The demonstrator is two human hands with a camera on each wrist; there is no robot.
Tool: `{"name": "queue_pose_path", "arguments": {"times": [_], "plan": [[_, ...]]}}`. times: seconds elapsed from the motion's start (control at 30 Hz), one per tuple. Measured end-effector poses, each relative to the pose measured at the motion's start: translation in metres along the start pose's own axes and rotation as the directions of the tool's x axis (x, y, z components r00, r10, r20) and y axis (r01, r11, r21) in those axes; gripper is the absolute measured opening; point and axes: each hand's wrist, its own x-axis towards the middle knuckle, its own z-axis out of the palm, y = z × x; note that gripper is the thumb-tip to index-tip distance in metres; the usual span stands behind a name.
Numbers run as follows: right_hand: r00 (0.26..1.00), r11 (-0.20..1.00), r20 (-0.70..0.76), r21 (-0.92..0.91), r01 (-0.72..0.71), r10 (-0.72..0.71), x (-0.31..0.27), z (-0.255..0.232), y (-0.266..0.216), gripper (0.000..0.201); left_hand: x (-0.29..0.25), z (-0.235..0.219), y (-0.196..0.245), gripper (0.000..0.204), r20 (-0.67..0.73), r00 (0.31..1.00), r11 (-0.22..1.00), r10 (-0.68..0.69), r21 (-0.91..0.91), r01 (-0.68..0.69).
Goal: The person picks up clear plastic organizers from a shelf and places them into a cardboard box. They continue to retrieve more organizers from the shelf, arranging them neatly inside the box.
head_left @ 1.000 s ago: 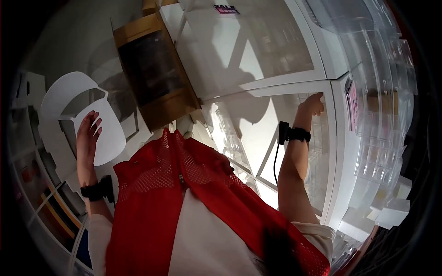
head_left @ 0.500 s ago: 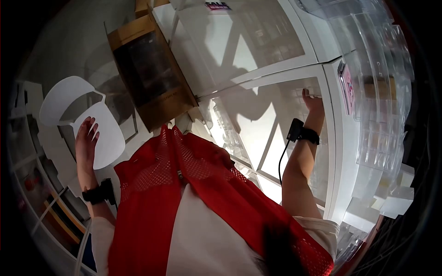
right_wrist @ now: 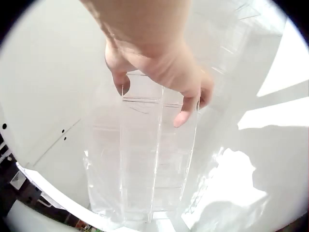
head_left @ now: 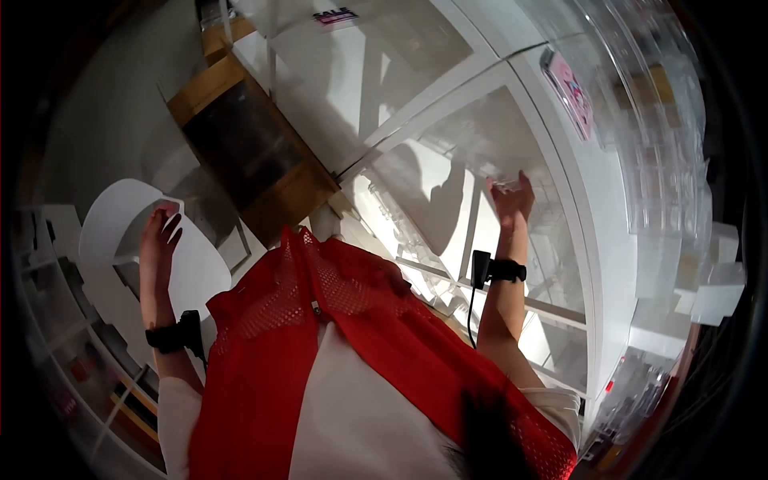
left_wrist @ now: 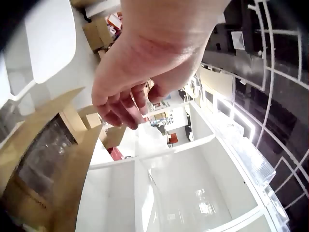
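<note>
Right hand [right_wrist: 159,67] spans end of clear divided plastic box [right_wrist: 139,159], digits hooked over opposite edges, gripping it. Box sits within compartment of white shelf unit [head_left: 552,164]; exact contact with compartment floor hard to tell. Left hand [head_left: 162,244] hangs in air, fingers loosely bent, holding nothing; in head view it overlaps white chair [head_left: 200,256]. Open cardboard box [head_left: 292,196] between chair and shelf unit. Person wears red vest [head_left: 256,368]. Pink card [head_left: 570,94] on unit's edge, beside stacked clear containers [head_left: 660,160].

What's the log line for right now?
right fingers: grip clear box; left fingers: hold nothing; place: white shelf; nearby: cardboard box
</note>
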Motion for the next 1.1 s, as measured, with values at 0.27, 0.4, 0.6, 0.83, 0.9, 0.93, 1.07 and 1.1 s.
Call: {"name": "queue_pose_path", "arguments": {"times": [0.27, 0.4, 0.6, 0.83, 0.9, 0.93, 1.07, 1.1], "plan": [[1.0, 0.989, -0.026, 0.144, -0.012, 0.016, -0.076, -0.05, 0.065, 0.054, 0.019, 0.092, 0.005, 0.035, 0.397, 0.918, 0.945, -0.017, 0.307, -0.116], [0.995, 0.985, -0.098, 0.171, -0.013, 0.03, -0.102, -0.079, 0.083, 0.05, 0.008, 0.172, -0.002, 0.03, 0.786, 0.596, 0.757, -0.164, 0.488, -0.435], [0.981, 0.967, -0.187, 0.256, 0.0, 0.05, -0.127, -0.107, 0.109, 0.066, -0.036, 0.334, -0.033, 0.044, 0.998, -0.055, 0.129, 0.012, -0.056, -0.99], [0.993, 0.979, -0.106, 0.193, 0.063, -0.043, -0.13, -0.111, 0.111, 0.054, -0.02, 0.425, -0.07, 0.096, 0.994, -0.098, -0.319, -0.053, -0.11, -0.941], [0.99, 0.976, -0.138, 0.214, 0.048, -0.019, -0.132, -0.107, 0.109, 0.055, -0.03, 0.433, -0.055, 0.093, 0.967, 0.011, -0.229, -0.256, -0.05, -0.972], [0.991, 0.976, -0.136, 0.214, 0.043, -0.014, -0.133, -0.104, 0.108, 0.058, -0.032, 0.433, -0.053, 0.092, 0.959, 0.026, -0.218, -0.282, -0.037, -0.975], [0.986, 0.984, -0.168, 0.17, 0.053, -0.025, -0.132, -0.099, 0.105, 0.071, -0.025, 0.421, -0.053, 0.087, 0.978, -0.088, -0.212, -0.191, -0.128, -0.969], [0.981, 0.985, -0.194, 0.161, 0.055, -0.023, -0.132, -0.098, 0.104, 0.072, -0.025, 0.417, -0.052, 0.085, 0.981, -0.104, -0.205, -0.163, -0.137, -0.969]]}}
